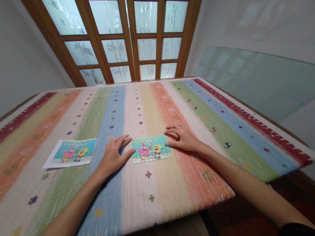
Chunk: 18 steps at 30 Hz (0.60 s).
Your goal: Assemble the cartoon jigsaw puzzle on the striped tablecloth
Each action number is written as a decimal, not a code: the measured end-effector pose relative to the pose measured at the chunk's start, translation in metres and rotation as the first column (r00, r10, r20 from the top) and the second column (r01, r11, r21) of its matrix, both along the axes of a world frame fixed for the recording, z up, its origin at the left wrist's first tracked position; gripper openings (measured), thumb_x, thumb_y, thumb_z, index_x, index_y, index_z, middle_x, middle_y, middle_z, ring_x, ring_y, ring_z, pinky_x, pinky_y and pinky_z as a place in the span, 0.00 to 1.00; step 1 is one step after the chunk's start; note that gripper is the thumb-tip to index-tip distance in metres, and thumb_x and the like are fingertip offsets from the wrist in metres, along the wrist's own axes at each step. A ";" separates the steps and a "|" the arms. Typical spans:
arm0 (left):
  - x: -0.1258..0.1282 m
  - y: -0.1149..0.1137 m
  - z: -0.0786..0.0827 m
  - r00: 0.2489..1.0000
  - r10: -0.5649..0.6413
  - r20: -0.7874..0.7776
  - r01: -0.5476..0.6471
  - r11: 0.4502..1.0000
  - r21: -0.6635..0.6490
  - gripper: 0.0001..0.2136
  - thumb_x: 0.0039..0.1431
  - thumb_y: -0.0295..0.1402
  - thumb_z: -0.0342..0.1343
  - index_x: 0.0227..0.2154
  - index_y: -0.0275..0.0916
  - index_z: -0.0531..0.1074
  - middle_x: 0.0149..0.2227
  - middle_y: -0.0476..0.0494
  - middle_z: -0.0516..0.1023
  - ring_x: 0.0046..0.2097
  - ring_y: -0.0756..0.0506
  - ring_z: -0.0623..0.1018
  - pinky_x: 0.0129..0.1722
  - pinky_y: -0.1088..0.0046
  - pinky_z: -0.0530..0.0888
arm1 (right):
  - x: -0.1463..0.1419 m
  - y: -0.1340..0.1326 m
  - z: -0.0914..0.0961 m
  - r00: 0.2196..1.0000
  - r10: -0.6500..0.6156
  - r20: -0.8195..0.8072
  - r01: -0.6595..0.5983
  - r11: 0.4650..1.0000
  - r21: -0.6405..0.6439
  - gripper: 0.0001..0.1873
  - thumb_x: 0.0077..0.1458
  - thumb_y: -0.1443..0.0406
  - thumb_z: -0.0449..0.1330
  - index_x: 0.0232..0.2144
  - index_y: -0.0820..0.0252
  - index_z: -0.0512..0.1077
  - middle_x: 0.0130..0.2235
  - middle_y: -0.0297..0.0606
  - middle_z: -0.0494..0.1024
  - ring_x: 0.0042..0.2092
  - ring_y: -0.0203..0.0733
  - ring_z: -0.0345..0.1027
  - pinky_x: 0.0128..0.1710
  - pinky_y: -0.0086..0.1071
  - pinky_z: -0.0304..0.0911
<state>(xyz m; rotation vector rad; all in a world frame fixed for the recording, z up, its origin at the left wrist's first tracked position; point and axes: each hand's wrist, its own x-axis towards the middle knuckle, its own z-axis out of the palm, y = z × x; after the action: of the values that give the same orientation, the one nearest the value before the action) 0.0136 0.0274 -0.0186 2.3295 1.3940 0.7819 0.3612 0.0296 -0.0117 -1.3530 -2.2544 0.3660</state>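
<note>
A small jigsaw puzzle [151,153] with a cartoon picture lies flat on the striped tablecloth [166,192], its pieces joined in a rectangle. My left hand [117,153] rests at its left side, with the thumb tip at the left edge and the other fingers stretched toward the upper left corner. On the opposite side, my right hand [183,139] has its thumb at the right edge and its fingers bent near the upper right corner. Both hands are open, thumb apart from fingers. To the left lies a printed sheet [76,152] showing a similar cartoon picture.
The table's front edge runs close to me, above a dark floor [291,193]. Wooden doors with frosted glass panes [115,50] stand behind the table. A pale glass panel [255,76] is by the right wall.
</note>
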 end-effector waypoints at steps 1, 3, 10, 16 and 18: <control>0.000 0.000 0.000 1.000 0.001 -0.001 -0.001 1.000 -0.001 0.24 0.62 0.47 0.59 0.57 0.41 0.72 0.60 0.34 0.75 0.62 0.34 0.74 0.64 0.47 0.65 | 0.000 0.000 0.000 1.000 -0.001 0.002 0.001 1.000 0.001 0.19 0.56 0.55 0.71 0.48 0.54 0.79 0.57 0.47 0.76 0.58 0.58 0.67 0.59 0.54 0.62; 0.000 0.000 0.000 1.000 0.004 -0.004 -0.004 1.000 -0.006 0.24 0.62 0.47 0.59 0.57 0.41 0.72 0.60 0.34 0.75 0.62 0.34 0.74 0.64 0.47 0.65 | -0.001 0.000 0.001 1.000 -0.003 0.005 0.003 1.000 0.003 0.18 0.56 0.55 0.71 0.47 0.53 0.79 0.57 0.47 0.76 0.58 0.58 0.67 0.59 0.55 0.63; 0.001 -0.001 0.001 1.000 0.005 0.003 -0.005 1.000 -0.016 0.24 0.63 0.48 0.59 0.58 0.42 0.72 0.60 0.35 0.76 0.62 0.34 0.74 0.64 0.48 0.65 | 0.003 0.001 0.001 1.000 -0.003 0.012 0.003 1.000 0.020 0.20 0.55 0.55 0.71 0.48 0.53 0.79 0.56 0.47 0.76 0.58 0.57 0.67 0.60 0.54 0.63; 0.000 0.001 -0.001 1.000 0.003 0.001 -0.003 1.000 -0.004 0.24 0.62 0.47 0.60 0.57 0.43 0.73 0.59 0.36 0.76 0.61 0.35 0.74 0.63 0.48 0.65 | 0.002 0.001 0.000 1.000 -0.006 0.014 0.006 1.000 0.010 0.19 0.55 0.55 0.70 0.48 0.52 0.79 0.56 0.46 0.76 0.58 0.57 0.68 0.59 0.55 0.63; 0.000 0.001 -0.002 1.000 0.002 0.002 -0.002 1.000 -0.003 0.24 0.62 0.48 0.60 0.57 0.43 0.73 0.59 0.36 0.76 0.60 0.35 0.74 0.63 0.48 0.65 | 0.001 0.001 -0.001 1.000 -0.009 0.018 0.008 1.000 0.012 0.19 0.55 0.55 0.70 0.48 0.52 0.79 0.56 0.46 0.76 0.58 0.57 0.68 0.59 0.55 0.63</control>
<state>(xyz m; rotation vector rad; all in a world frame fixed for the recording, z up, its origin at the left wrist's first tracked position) 0.0137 0.0288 -0.0207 2.3251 1.3953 0.7825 0.3623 0.0307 -0.0125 -1.3649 -2.2612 0.3388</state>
